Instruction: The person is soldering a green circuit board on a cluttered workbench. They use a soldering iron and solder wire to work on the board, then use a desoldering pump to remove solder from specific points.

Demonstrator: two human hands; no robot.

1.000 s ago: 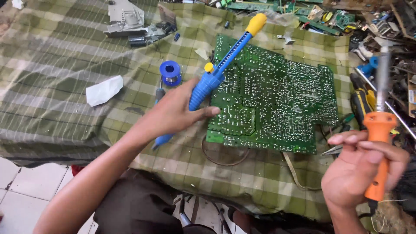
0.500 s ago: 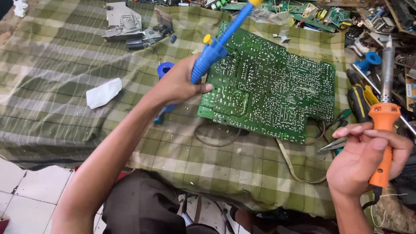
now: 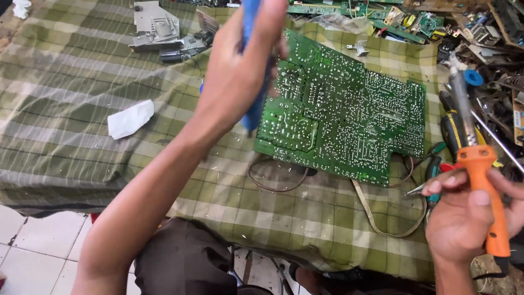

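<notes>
A large green circuit board lies solder side up on a green checked cloth. My left hand is raised above the board's left edge and grips a blue desoldering pump, whose upper end runs out of the top of the frame. My right hand is at the lower right, off the board's corner, and holds an orange-handled soldering iron upright with its metal shaft pointing up.
A crumpled white paper lies on the cloth at left. Grey metal parts sit at the top left. Tools, boards and loose parts crowd the right side. Wires trail from under the board. White floor tiles show at lower left.
My left hand has lifted the blue pump up off the cloth and toward the camera. The right hand with the soldering iron has stayed at the lower right.
</notes>
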